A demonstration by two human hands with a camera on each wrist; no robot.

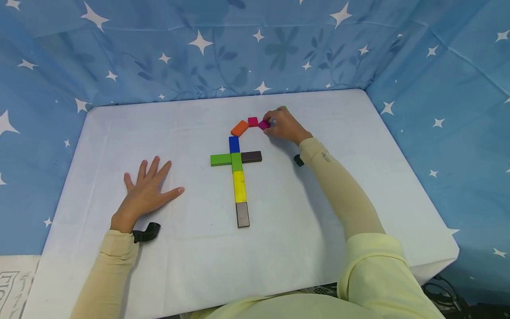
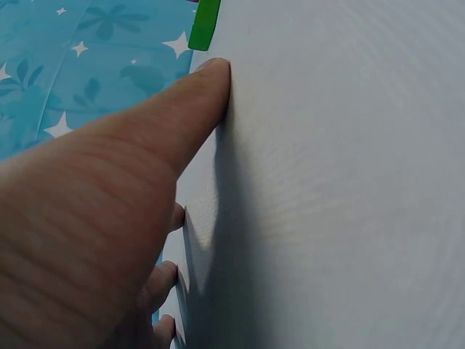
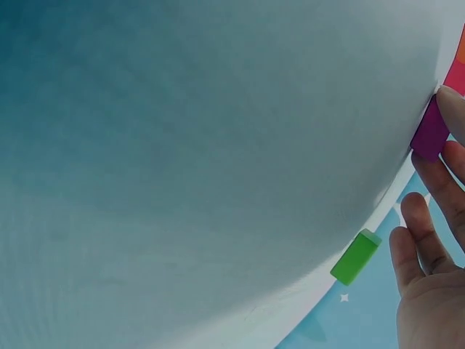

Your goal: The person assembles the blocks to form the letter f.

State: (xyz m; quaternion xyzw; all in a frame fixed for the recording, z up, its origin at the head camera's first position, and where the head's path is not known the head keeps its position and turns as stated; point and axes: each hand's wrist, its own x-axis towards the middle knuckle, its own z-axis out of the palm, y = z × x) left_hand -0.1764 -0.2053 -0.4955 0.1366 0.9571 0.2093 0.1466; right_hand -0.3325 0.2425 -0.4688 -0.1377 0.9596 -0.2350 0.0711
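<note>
My right hand pinches a purple block between thumb and fingers, right at the end of a row of coloured blocks on the white table. Beside it lies a pink-red block, then a tilted orange block and a blue block. Below these come an upright green block, a yellow stretch and a grey-brown block. A green block and a dark brown block stick out sideways. My left hand rests on the table with fingers spread, holding nothing.
Another green block lies past the right hand, mostly hidden behind it in the head view. A blue curtain with white stars borders the back and sides of the white table. Dark cables hang at the lower right.
</note>
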